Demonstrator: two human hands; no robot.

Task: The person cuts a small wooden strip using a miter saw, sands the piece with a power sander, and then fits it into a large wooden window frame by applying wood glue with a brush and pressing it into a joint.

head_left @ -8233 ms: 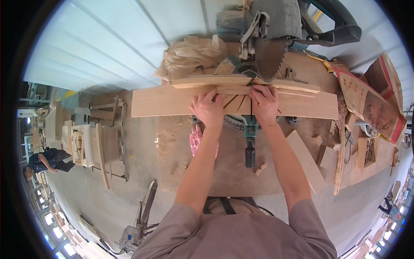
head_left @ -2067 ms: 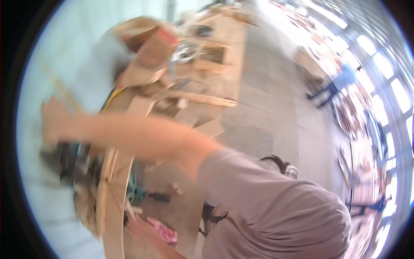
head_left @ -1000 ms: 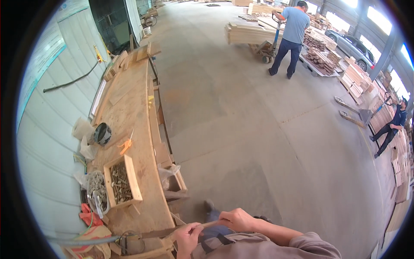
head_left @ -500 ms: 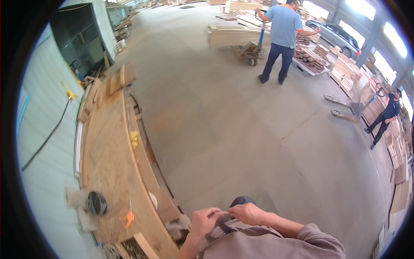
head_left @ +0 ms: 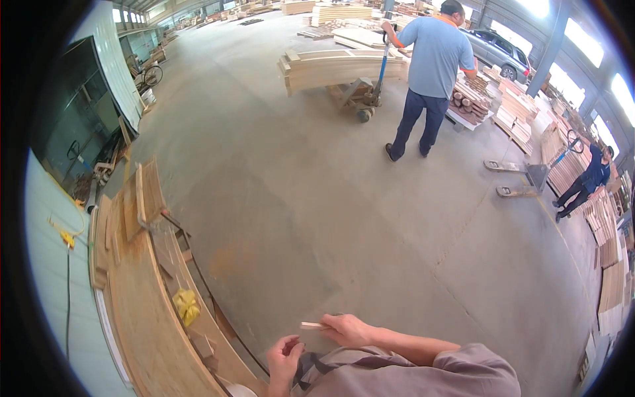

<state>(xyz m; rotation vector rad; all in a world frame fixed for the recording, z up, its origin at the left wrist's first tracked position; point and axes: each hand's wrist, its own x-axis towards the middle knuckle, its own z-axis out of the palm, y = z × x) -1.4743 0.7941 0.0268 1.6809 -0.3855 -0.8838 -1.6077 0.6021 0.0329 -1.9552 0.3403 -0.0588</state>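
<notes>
My right hand [head_left: 346, 330] is closed on a short, thin pale wood strip [head_left: 310, 325], which sticks out to the left from its fingers at the bottom middle of the head view. Just below and left of it, my left hand [head_left: 284, 358] is apart from the strip, its fingers curled toward the thumb; whether anything is inside cannot be made out. A long wooden workbench [head_left: 133, 311] runs along my left side, with boards [head_left: 135, 198] at its far end and a yellow crumpled item [head_left: 186, 306] on a lower board.
A co-worker [head_left: 431, 66] in light blue grips a pallet jack [head_left: 370, 99] beside loaded boards [head_left: 334, 69]. Another person [head_left: 583, 178] in dark clothes stands at a second pallet jack [head_left: 526, 178] on the right. Timber stacks [head_left: 615, 291] line the right; a bicycle [head_left: 151, 76] stands at the back left.
I have turned from the saw and moved forward along the bench. My left hand has come off the strip, which stays in my right hand. The light-blue co-worker now appears closer.
</notes>
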